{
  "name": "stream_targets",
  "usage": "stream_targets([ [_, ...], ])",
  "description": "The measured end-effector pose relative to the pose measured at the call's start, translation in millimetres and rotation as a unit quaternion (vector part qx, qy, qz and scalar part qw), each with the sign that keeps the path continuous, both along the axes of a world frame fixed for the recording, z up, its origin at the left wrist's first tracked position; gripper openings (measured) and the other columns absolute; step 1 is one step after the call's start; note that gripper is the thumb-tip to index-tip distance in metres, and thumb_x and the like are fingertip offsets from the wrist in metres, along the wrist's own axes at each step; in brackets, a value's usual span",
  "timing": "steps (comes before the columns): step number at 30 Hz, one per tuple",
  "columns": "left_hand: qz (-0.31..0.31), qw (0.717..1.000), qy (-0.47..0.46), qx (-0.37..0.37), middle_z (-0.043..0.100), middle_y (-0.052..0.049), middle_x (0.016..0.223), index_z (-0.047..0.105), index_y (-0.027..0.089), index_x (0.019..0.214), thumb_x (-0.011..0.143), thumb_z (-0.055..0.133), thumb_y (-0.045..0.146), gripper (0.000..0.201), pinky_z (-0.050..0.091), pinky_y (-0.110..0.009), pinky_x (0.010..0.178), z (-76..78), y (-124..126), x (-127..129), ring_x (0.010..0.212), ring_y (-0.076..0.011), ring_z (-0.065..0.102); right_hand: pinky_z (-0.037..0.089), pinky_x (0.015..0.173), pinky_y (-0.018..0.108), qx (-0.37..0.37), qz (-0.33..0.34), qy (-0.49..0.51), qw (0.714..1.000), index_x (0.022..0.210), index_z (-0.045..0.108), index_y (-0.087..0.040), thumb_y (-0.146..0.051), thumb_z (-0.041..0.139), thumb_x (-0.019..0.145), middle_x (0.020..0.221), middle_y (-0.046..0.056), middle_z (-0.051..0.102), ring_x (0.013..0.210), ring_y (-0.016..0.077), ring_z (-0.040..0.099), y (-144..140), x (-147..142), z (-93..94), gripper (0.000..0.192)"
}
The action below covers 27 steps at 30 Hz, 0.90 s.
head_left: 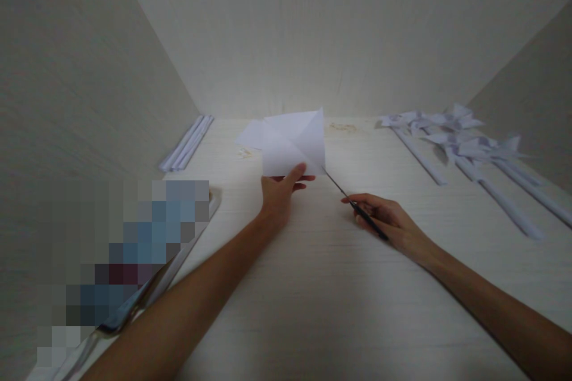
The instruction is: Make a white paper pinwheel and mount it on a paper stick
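My left hand (282, 192) pinches the lower edge of a white creased paper sheet (292, 141) and holds it up above the pale wooden table (322, 286). My right hand (388, 220) grips black-handled scissors (353, 205). Their thin blades point up and left, with the tip touching the paper's lower right corner. Fold lines cross the sheet diagonally.
Several finished white paper pinwheels on rolled paper sticks (465, 149) lie at the right. A bundle of rolled paper sticks (187, 144) rests against the left wall. A blurred patch over a flat tray-like object (134, 262) sits at the front left. Walls enclose three sides.
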<state>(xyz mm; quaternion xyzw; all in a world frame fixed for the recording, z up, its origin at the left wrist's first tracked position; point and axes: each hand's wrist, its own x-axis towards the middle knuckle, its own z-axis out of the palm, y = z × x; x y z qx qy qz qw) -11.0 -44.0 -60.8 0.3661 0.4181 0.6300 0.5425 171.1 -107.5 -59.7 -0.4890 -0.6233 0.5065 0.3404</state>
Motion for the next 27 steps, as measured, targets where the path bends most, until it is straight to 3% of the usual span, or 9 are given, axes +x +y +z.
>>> stream_targets([
  [18,-0.036,0.999,0.006,-0.009,0.065,-0.002,0.069,0.060,0.013,0.074,0.055,0.068,0.027,0.024,0.044,-0.019,0.045,-1.7,-1.8,2.4,0.054,-0.0121,0.062,0.033,0.045,0.020,-0.004,-0.007,0.011,1.000,0.101,0.054,-0.016,-0.031,0.055,0.073,0.060,-0.004,0.036,0.050,0.0073,0.035,-0.2,-1.1,1.2,0.032],
  [27,-0.041,0.999,0.013,-0.013,0.065,-0.004,0.070,0.060,0.012,0.074,0.057,0.068,0.027,0.024,0.045,-0.018,0.046,-1.8,-2.1,2.1,0.054,-0.0124,0.062,0.027,0.043,0.021,-0.001,0.013,-0.003,1.000,0.105,0.052,-0.016,-0.037,0.052,0.074,0.060,-0.003,0.039,0.051,0.0091,0.037,1.6,2.3,-2.0,0.037],
])
